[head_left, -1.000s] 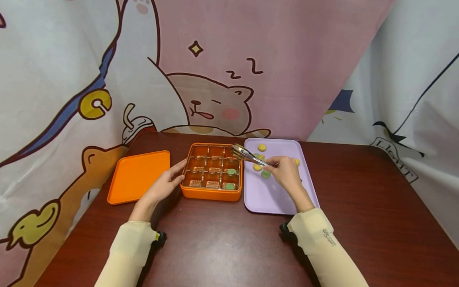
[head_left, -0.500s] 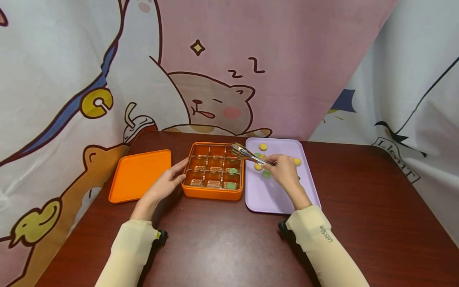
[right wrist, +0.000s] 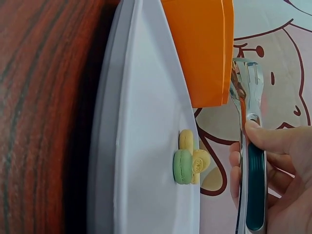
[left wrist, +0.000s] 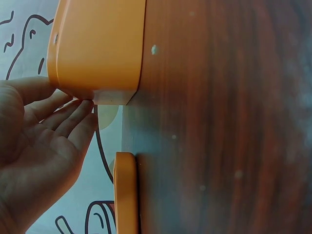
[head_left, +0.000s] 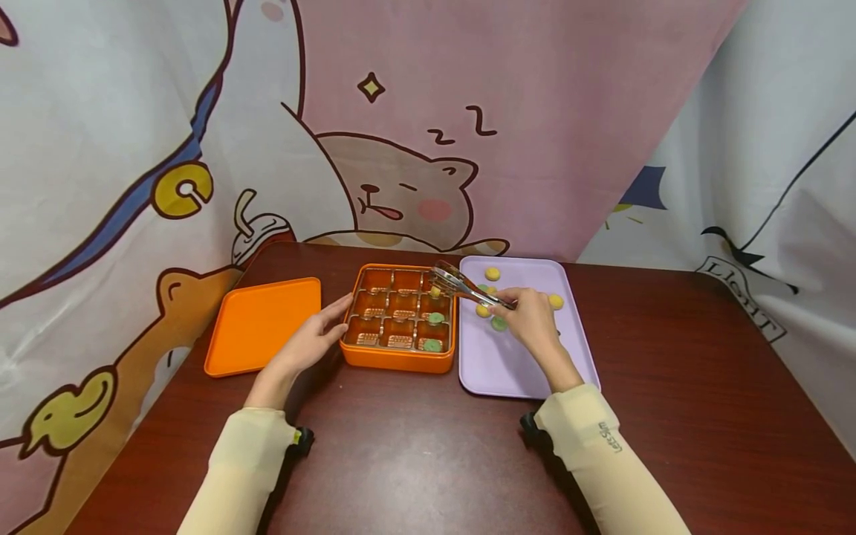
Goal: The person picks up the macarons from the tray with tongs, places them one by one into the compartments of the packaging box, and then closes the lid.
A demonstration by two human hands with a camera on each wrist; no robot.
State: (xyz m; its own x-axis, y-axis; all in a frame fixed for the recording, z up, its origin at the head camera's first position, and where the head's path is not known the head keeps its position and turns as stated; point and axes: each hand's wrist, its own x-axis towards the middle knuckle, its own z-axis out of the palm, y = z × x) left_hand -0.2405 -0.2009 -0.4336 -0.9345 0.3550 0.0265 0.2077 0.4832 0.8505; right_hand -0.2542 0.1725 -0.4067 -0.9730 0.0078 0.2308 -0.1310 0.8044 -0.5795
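An orange box [head_left: 399,362] with a clear divided insert stands mid-table. My left hand [head_left: 309,343] rests its extended fingers and thumb against the box's left side; the left wrist view shows the fingertips at its wall. My right hand [head_left: 533,319] grips metal tongs [head_left: 461,284] with dark green handle inlays. The tongs' heads are over the back right compartment, where a yellow macaron [head_left: 435,292] shows just below them. Whether they touch it, I cannot tell. A green macaron [head_left: 436,318] lies in the middle right compartment, and another green macaron [head_left: 432,345] in the front right one.
A lilac tray [head_left: 511,371] right of the box bears several yellow and green macarons, among them a green macaron [right wrist: 183,166] beside yellow ones. An orange lid [head_left: 264,327] lies left of the box. A printed curtain [head_left: 535,148] hangs behind the table.
A yellow macaron now shows in the back right compartment under the tongs, where none was visible before. The tongs' heads look more spread. Both hands keep nearly the same place.
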